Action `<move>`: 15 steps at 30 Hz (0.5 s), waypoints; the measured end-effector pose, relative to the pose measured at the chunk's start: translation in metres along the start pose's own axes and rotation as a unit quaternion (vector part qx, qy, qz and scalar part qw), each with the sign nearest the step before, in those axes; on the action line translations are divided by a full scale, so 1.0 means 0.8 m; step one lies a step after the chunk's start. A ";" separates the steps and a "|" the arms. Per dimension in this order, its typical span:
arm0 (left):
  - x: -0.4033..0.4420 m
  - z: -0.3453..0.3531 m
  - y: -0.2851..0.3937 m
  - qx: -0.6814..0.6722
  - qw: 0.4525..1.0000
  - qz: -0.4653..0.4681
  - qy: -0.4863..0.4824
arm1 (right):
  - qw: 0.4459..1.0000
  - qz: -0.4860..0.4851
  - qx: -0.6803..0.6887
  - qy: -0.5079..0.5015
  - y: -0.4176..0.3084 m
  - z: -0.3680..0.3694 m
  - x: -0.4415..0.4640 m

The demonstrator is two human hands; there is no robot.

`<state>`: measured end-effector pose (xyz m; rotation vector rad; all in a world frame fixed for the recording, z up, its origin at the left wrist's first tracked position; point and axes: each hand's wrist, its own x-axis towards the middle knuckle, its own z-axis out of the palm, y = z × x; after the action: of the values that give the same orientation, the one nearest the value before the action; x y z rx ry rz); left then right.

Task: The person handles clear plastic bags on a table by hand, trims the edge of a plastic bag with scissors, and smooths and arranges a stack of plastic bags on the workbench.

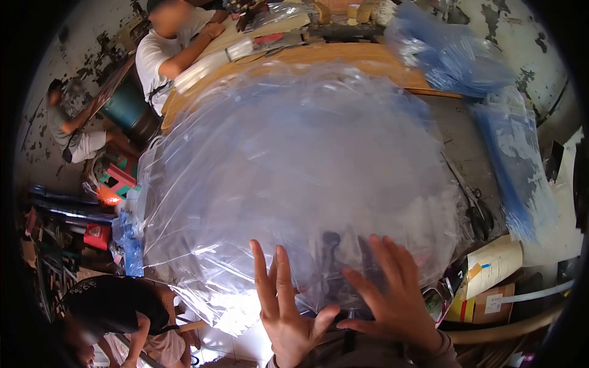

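Note:
A wide stack of transparent plastic sheets covers most of the wooden table in front of me, with curled, shiny edges. My left hand is over the near edge of the stack, fingers stretched upward and thumb out to the side. To its right, my right hand spreads its fingers above the same near edge. Neither hand holds anything; whether the fingertips touch the plastic I cannot tell. Dark-handled scissors lie just right of the stack.
Bluish plastic bundles lie at the back right, and another bundle hangs lower down. A cardboard box stands near my right side. One person in white sits at the far left; another in black bends at the lower left.

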<state>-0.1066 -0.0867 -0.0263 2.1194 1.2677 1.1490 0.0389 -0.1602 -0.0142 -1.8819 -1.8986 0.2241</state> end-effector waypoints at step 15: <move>-0.015 0.039 0.012 -0.286 0.954 0.064 -0.068 | 0.950 0.050 0.308 0.019 0.038 -0.048 0.019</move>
<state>-0.0791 -0.1004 -0.0425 1.8133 0.6361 1.2168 0.0833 -0.1512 0.0095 -1.5303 -1.4704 0.7180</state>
